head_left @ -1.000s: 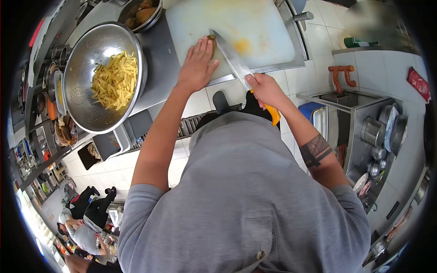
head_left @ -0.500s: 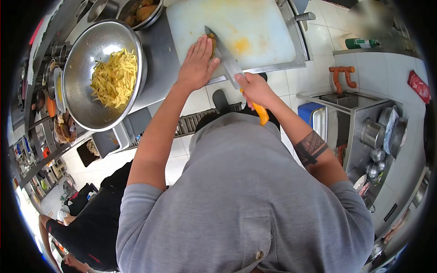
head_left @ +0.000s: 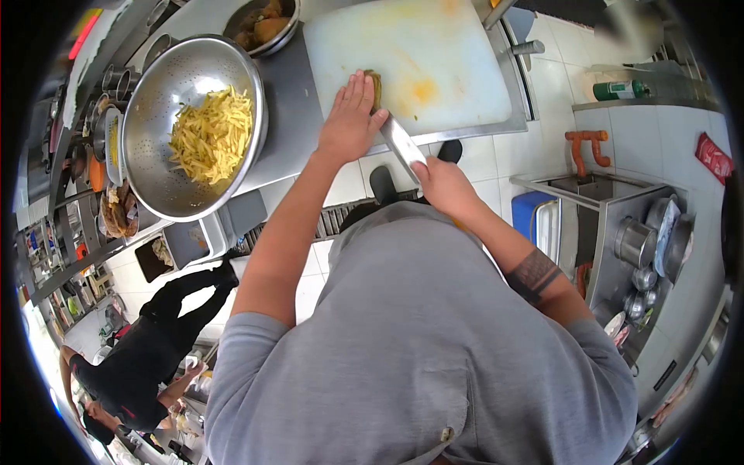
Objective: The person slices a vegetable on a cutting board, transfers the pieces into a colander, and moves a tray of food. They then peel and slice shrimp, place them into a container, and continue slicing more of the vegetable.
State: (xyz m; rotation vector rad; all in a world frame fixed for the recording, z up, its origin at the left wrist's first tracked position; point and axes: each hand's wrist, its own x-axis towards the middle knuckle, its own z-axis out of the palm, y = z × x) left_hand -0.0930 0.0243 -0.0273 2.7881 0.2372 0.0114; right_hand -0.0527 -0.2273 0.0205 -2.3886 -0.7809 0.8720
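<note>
My left hand [head_left: 349,120] lies flat with stretched fingers against a small greenish-brown piece of food [head_left: 377,89] near the lower left edge of the white cutting board [head_left: 465,70]. In my right hand [head_left: 448,186] is a kitchen knife [head_left: 403,149], its blade pointing up and left toward that piece. The tip is hidden by the food or by my left hand, and my body and forearm mostly hide the yellow handle. Left of the board, a large steel colander [head_left: 151,167] holds a heap of thin yellow strips [head_left: 213,136], some with darker edges.
Behind the colander, a metal bowl [head_left: 291,31] contains brown-orange pieces. A metal counter [head_left: 288,101] runs under the board. To the right stand a steel sink unit [head_left: 589,186] and pots [head_left: 635,244]. A co-worker in black [head_left: 124,372] stands at lower left.
The knife has moved down and toward me, its tip no longer showing past the food. My left hand stays on the piece. The camera view has shifted, and more of the co-worker shows.
</note>
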